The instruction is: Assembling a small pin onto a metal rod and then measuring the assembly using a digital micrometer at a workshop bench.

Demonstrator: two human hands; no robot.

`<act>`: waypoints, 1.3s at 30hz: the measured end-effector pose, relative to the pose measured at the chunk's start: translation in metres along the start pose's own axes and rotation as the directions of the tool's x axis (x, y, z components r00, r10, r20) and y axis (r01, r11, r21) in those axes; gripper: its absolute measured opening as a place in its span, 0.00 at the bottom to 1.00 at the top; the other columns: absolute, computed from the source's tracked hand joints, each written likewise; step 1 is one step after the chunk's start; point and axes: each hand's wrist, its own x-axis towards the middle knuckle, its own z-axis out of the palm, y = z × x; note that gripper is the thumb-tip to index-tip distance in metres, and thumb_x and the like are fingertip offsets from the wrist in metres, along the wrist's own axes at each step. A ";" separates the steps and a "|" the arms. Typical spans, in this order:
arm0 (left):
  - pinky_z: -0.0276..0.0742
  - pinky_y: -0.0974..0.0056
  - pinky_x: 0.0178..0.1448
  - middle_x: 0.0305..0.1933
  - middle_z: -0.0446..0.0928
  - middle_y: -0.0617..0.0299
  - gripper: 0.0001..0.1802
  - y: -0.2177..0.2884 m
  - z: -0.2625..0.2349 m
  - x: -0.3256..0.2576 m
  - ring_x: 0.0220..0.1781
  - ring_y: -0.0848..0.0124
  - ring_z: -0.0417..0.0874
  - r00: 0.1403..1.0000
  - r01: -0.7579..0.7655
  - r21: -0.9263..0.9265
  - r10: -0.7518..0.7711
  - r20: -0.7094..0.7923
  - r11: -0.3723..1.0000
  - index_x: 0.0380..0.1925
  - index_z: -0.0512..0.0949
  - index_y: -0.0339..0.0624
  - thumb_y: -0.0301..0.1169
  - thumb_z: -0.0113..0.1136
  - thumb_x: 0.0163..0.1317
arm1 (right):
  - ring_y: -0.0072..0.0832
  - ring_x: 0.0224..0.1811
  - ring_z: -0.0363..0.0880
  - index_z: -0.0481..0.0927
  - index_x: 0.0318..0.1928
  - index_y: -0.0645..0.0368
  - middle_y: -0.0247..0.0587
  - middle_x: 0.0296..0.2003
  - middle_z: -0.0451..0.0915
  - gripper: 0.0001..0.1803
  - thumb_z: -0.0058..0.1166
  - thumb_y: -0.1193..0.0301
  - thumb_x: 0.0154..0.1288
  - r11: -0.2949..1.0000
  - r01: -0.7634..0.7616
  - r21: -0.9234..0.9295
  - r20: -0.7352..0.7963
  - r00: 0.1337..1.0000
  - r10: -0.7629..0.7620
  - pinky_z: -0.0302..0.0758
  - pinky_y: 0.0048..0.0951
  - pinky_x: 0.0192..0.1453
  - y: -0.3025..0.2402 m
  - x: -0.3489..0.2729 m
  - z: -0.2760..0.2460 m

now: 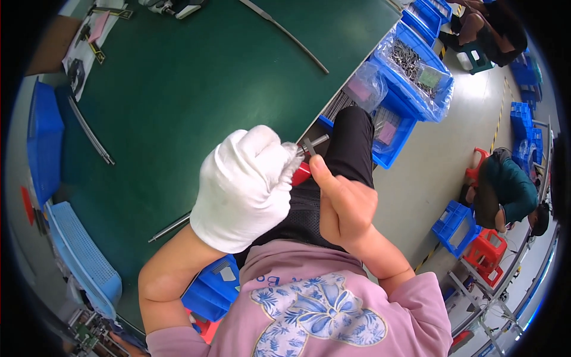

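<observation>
My left hand (247, 187) wears a white glove and is closed in a fist around a thin metal rod, whose end (314, 143) sticks out past the knuckles near the edge of the green table (196, 83). My bare right hand (344, 202) is closed on a red-handled tool (301, 174), thumb up, pressed against the gloved fist. Both hands are over my lap, just off the table's edge. How the tool meets the rod is hidden by the glove.
Long thin metal strips (291, 37) (89, 131) lie on the table. Blue bins (416, 65) of small metal parts in plastic bags stand to the right. A blue basket (83, 256) and a blue tray (44, 140) are at left. A person (505, 190) crouches by red and blue crates.
</observation>
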 end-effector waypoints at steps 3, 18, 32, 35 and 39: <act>0.69 0.58 0.27 0.27 0.69 0.62 0.05 -0.002 -0.002 -0.001 0.26 0.61 0.72 0.999 -0.006 0.032 0.004 0.042 0.999 0.23 0.75 0.43 0.23 0.62 0.45 | 0.24 0.08 0.56 0.77 0.51 0.66 0.32 0.11 0.57 0.32 0.49 0.84 0.36 0.998 0.056 0.001 0.004 0.998 -0.056 0.58 0.25 0.14 0.003 0.010 0.003; 0.69 0.58 0.26 0.26 0.69 0.61 0.06 -0.003 -0.004 -0.002 0.25 0.60 0.72 0.999 -0.024 0.014 0.024 0.034 1.000 0.23 0.75 0.42 0.23 0.63 0.44 | 0.23 0.09 0.56 0.78 0.49 0.68 0.31 0.12 0.57 0.30 0.49 0.85 0.37 0.996 0.072 0.048 -0.048 0.996 -0.069 0.56 0.24 0.14 0.005 0.011 0.012; 0.68 0.59 0.24 0.24 0.68 0.62 0.07 -0.003 0.000 0.001 0.22 0.60 0.71 1.000 0.006 -0.008 -0.006 0.002 1.000 0.22 0.76 0.43 0.23 0.65 0.43 | 0.25 0.13 0.68 0.73 0.54 0.70 0.34 0.15 0.69 0.30 0.44 0.89 0.43 0.936 -0.094 0.340 -0.048 0.992 0.117 0.65 0.20 0.20 0.005 -0.026 -0.011; 0.68 0.59 0.24 0.24 0.68 0.62 0.08 -0.004 0.000 0.000 0.23 0.60 0.71 1.000 -0.017 -0.017 0.017 0.002 1.000 0.23 0.76 0.43 0.22 0.65 0.43 | 0.25 0.13 0.69 0.73 0.53 0.70 0.34 0.15 0.70 0.30 0.42 0.90 0.43 0.948 -0.077 0.308 -0.046 0.994 0.096 0.67 0.20 0.21 0.004 -0.021 -0.010; 0.67 0.59 0.24 0.24 0.68 0.61 0.08 -0.005 0.000 -0.001 0.23 0.60 0.70 1.000 -0.029 -0.031 0.029 -0.004 0.999 0.24 0.76 0.43 0.21 0.64 0.42 | 0.26 0.18 0.76 0.69 0.53 0.76 0.45 0.26 0.79 0.22 0.37 0.90 0.57 0.951 -0.100 0.291 0.057 0.995 0.087 0.73 0.22 0.24 0.002 -0.019 -0.013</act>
